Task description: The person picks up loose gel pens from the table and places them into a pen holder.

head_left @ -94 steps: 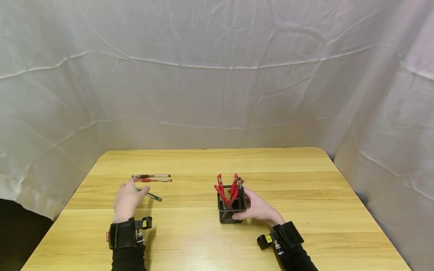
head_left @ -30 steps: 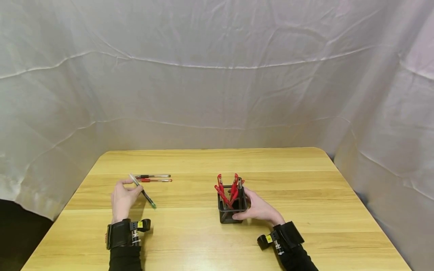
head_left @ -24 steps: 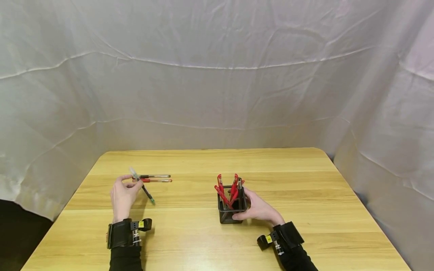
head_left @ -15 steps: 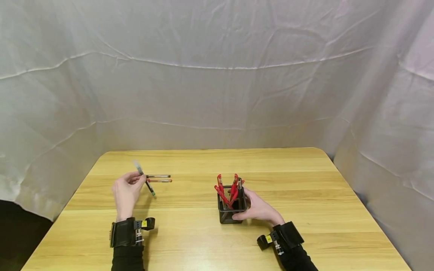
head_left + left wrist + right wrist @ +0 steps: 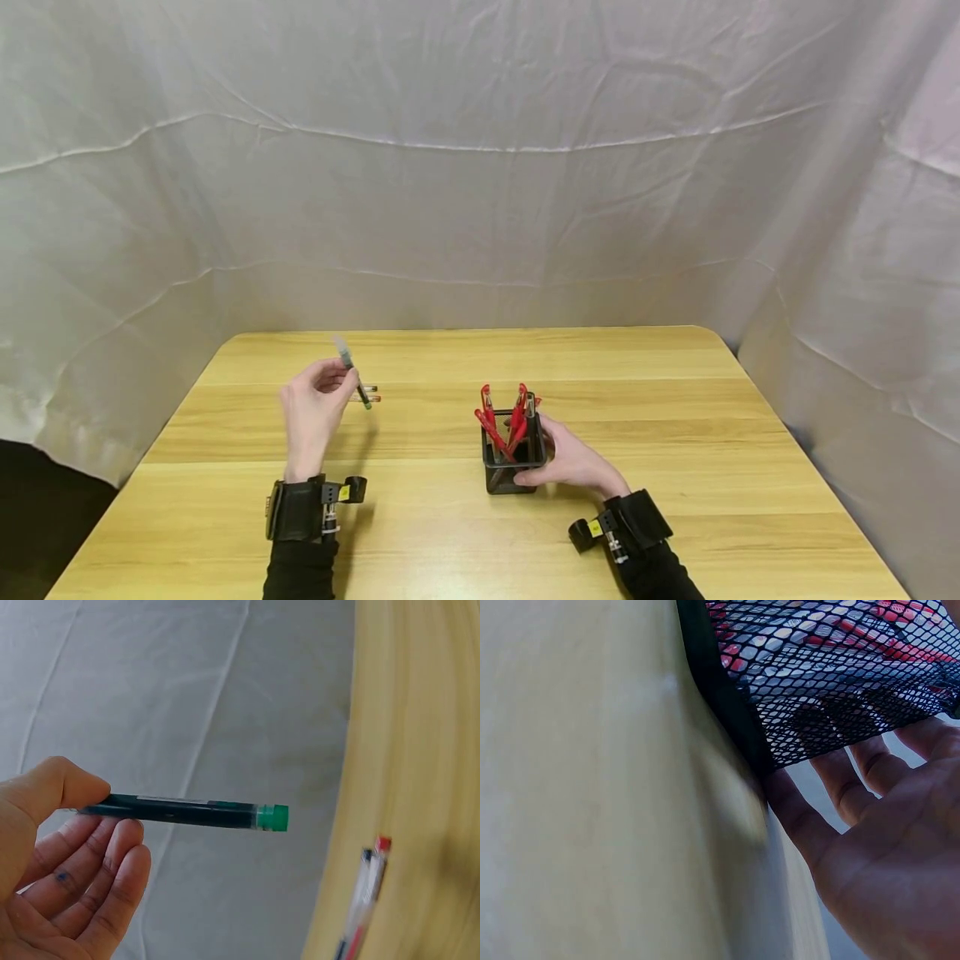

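Pinched between the thumb and fingers of my left hand (image 5: 317, 410) is a pen (image 5: 195, 813) with a dark barrel and a green end. The hand holds it raised and tilted above the left part of the table, green end down. My right hand (image 5: 573, 461) grips the near right side of a black mesh pen holder (image 5: 512, 478), its fingers against the mesh in the right wrist view. Several red pens (image 5: 517, 425) and a dark-capped pen (image 5: 531, 406) stand in the holder. Behind the left hand lie a red pen (image 5: 369, 896) and a black pen (image 5: 357, 904), partly hidden in the head view.
The wooden table (image 5: 660, 392) has rounded far corners. A pale grey cloth (image 5: 480, 217) hangs behind it and along both sides. Each wrist wears a black strap with a small camera.
My left hand has picked the green-ended pen up off the table, turned it to point downward and carried it rightward and away from me. The right hand and the holder have stayed put.
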A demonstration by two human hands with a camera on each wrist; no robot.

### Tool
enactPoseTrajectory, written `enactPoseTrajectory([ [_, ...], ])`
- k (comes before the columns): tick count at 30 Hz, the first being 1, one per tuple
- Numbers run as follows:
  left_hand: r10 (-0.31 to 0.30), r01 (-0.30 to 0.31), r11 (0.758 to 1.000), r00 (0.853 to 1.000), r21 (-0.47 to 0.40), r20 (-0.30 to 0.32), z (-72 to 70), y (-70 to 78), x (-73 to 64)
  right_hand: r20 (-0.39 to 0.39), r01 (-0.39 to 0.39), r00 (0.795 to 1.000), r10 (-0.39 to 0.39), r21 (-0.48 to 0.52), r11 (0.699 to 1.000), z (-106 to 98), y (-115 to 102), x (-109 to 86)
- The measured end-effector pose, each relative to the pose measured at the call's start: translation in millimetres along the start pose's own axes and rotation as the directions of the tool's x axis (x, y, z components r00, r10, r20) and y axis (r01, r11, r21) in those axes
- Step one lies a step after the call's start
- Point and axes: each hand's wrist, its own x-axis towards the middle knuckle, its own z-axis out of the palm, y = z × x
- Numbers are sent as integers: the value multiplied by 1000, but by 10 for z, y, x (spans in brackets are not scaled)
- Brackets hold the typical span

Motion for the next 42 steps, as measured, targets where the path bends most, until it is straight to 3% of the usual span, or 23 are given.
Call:
enactPoseTrajectory([
  [10, 150, -144, 983, 988, -112, 46, 158, 297, -88, 3, -2, 1000, 2, -12, 1000, -4, 6, 3],
  [17, 253, -235, 956, 964, -176, 84, 330, 557, -203, -1, -5, 1000, 5, -6, 1000, -9, 3, -13],
  [22, 345, -320, 915, 936, -246, 66, 478, 701, -307, -6, -10, 1000, 10, -13, 1000, -9, 2, -15],
  [31, 450, -389, 836, 890, -386, 78, 618, 864, -446, 5, 12, 1000, -12, -17, 1000, -10, 8, -5],
  [35, 458, -384, 831, 882, -403, 105, 692, 884, -493, 11, 20, 1000, -20, -5, 1000, -16, 15, -3],
  [42, 459, -388, 859, 873, -334, 166, 843, 885, -575, 14, 9, 1000, -9, -3, 1000, -14, 4, -7],
])
